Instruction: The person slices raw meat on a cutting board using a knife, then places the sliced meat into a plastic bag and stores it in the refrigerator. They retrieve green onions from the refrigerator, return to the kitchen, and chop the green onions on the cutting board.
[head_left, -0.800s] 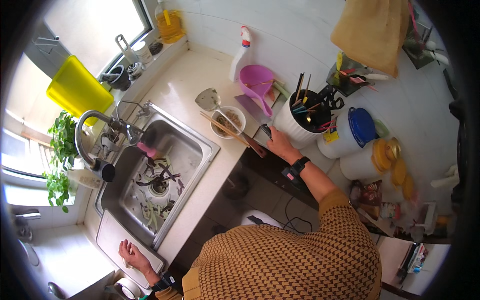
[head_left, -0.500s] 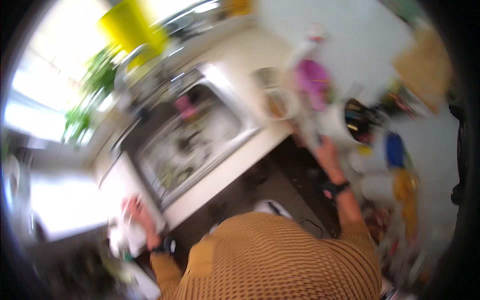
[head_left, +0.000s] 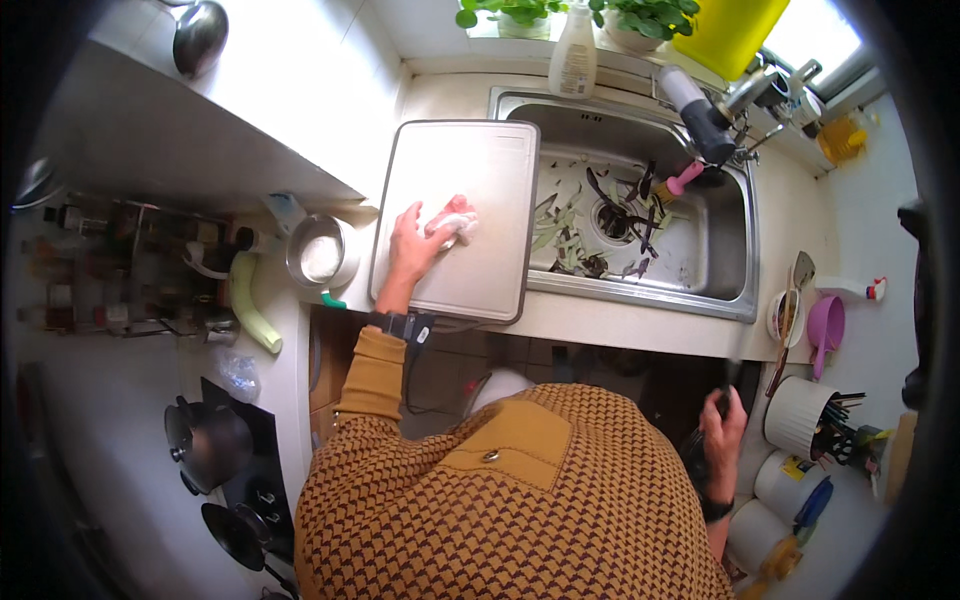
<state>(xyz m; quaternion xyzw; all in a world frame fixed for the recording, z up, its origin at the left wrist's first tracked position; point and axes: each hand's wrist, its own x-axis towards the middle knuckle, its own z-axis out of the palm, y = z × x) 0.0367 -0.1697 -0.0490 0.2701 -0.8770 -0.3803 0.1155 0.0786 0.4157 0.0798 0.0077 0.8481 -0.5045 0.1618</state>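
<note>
My left hand (head_left: 410, 245) lies on a pale grey cutting board (head_left: 480, 150) that rests across the left end of the sink. Its fingers close on a pink and white lump (head_left: 452, 221), soft-looking, either meat or cloth. My right hand (head_left: 722, 440) hangs low at my right side in front of the counter. It grips a thin dark tool (head_left: 733, 368) that points up and is blurred, possibly a knife.
The steel sink (head_left: 720, 250) holds green scraps around the drain, with a faucet (head_left: 700, 120) above. A steel bowl (head_left: 320, 255) and a green vegetable (head_left: 250, 300) sit left of the board. Pans (head_left: 205, 440) stand on the stove. A white utensil holder (head_left: 800, 415) and pink cup (head_left: 825, 325) are at the right.
My head has turned, so the sink now lies ahead. My right hand left the counter by the utensil holder and now holds a dark tool. My left hand reached onto the board.
</note>
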